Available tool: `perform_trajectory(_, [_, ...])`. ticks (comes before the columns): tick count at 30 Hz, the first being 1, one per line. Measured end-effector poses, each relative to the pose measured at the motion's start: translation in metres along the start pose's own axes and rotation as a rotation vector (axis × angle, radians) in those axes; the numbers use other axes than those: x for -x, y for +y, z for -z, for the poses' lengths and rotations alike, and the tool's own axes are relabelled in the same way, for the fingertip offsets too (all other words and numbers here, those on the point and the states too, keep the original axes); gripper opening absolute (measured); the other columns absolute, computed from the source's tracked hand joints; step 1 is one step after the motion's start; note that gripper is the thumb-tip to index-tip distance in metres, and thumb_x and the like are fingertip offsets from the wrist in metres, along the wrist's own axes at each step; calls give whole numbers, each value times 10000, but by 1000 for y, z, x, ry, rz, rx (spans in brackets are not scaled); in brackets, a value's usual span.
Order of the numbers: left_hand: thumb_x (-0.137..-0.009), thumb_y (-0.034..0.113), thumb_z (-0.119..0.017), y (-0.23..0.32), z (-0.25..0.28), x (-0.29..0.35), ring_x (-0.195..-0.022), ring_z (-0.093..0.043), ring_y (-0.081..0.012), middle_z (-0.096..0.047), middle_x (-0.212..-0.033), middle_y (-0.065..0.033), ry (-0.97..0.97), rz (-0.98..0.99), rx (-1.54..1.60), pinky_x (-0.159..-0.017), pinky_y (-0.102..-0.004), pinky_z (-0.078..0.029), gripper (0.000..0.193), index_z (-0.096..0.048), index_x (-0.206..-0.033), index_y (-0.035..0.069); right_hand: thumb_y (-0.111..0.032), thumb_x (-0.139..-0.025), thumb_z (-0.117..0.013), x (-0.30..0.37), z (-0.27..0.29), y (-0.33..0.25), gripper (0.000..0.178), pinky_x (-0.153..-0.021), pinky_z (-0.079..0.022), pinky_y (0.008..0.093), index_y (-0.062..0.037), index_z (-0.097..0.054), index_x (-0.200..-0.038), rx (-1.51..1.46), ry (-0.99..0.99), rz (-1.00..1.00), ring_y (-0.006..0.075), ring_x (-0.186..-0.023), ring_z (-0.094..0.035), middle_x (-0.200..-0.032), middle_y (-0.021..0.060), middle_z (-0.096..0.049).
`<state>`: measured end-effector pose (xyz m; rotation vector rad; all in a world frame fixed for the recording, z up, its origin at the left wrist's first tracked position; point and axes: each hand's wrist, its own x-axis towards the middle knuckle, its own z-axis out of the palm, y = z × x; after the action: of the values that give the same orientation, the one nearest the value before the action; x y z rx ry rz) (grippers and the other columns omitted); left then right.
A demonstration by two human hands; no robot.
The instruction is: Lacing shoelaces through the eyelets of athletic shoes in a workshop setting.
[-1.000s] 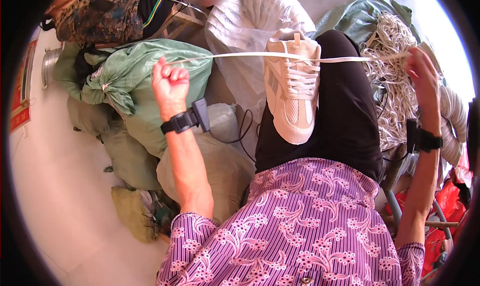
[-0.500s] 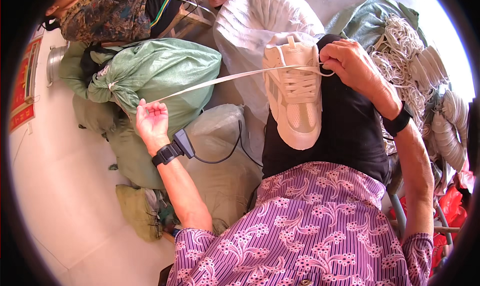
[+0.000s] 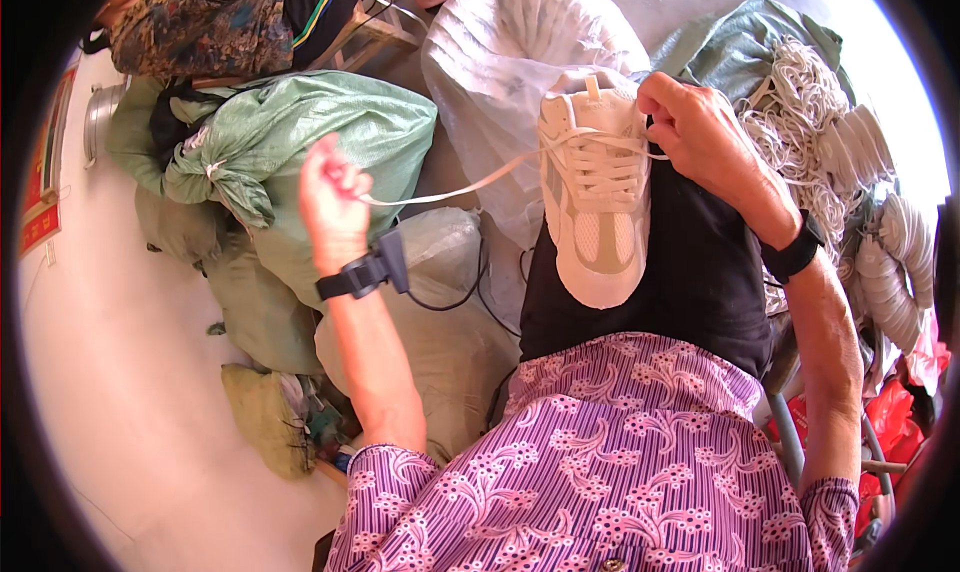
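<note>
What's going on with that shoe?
A person has a cream shoe resting on their dark trousers, toe towards them. Their left hand holds a pale lace out to the side, sagging a little. Their right hand is beside the shoe's opening; its exact grip is hard to see.

White lace (image 3: 480, 183) sags left from the cream sneaker (image 3: 598, 272).

A head-worn fisheye looks down from close above the person's lap (image 3: 700, 282).
</note>
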<state>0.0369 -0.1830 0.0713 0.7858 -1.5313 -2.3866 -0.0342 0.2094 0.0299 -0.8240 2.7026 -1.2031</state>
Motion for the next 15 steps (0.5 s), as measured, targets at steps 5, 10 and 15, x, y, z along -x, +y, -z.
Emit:
perform_trajectory(5, [-946, 253, -539, -62, -95, 21, -518, -352, -23, -495, -756, 31, -212, 64, -427, -450, -179, -293, 223, -628, -969, 50, -28, -783, -512, -5, 2, -3, 78, -591, -451, 444, -37, -528, -859, -80, -10, -21, 413, -686, -583, -673, 212, -577])
perform_trajectory(10, [-953, 252, -518, -115, -126, 3, -557, -443, -42, -616, -833, 8, -391, -222, -785, -505, -205, -385, 243, -653, -979, 52, -21, -745, -575, -11, 2, -4, 230, -601, -451, 417, -17, -541, -973, 64, -114, 46, 367, -670, -572, -669, 166, -559])
perform_trajectory(15, [-924, 216, -510, -118, -158, 24, -814, -607, -178, -647, -863, -120, -663, -402, -990, -764, -289, -468, 252, -646, -930, 3, -39, -721, -576, 4, 14, 1, 225, -662, -452, 438, -27, -553, -945, 134, -230, 174, 362, -716, -604, -706, 187, -596])
